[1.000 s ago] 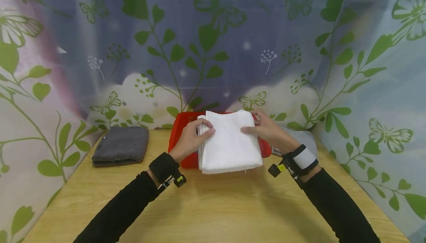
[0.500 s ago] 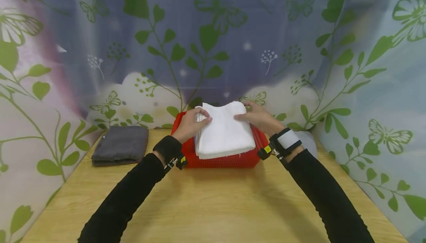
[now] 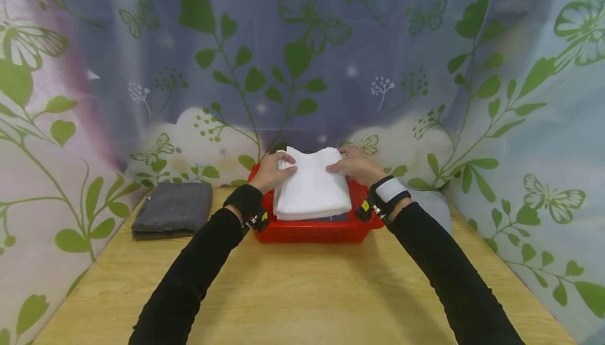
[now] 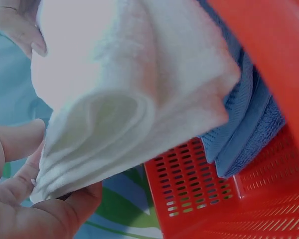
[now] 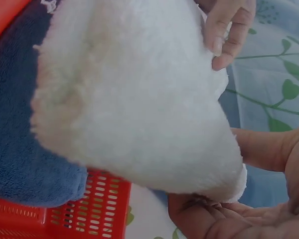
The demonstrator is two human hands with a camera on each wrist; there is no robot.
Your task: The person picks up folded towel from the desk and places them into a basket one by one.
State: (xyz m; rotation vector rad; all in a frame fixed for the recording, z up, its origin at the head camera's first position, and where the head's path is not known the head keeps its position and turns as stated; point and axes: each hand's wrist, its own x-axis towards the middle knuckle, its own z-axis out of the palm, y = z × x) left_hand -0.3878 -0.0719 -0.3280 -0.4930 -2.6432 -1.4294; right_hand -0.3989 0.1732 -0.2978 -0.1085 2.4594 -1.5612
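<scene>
Cloth [image 3: 312, 185], white and folded in layers, is held over the red basket [image 3: 312, 232] in the head view, the left hand [image 3: 273, 173] pinching its left side near the far edge and the right hand [image 3: 360, 167] its right side, thumbs on top. The basket stands on a wooden table [image 3: 302, 292], a strip of dark blue showing inside, just past the white layers' near edge. A folded dark grey cloth [image 3: 172, 209] lies well to the left; a light grey item [image 3: 432, 206] sits partly behind the right arm. The left wrist view shows the left thumb and fingers parted by the layers' thickness and gripping them; below, a folded blue cloth [image 4: 256, 119] lies within the basket, beside slotted red plastic. From the right wrist, the right fingers support a corner from underneath, thumb against its edge; whether white touches blue, I cannot tell.
</scene>
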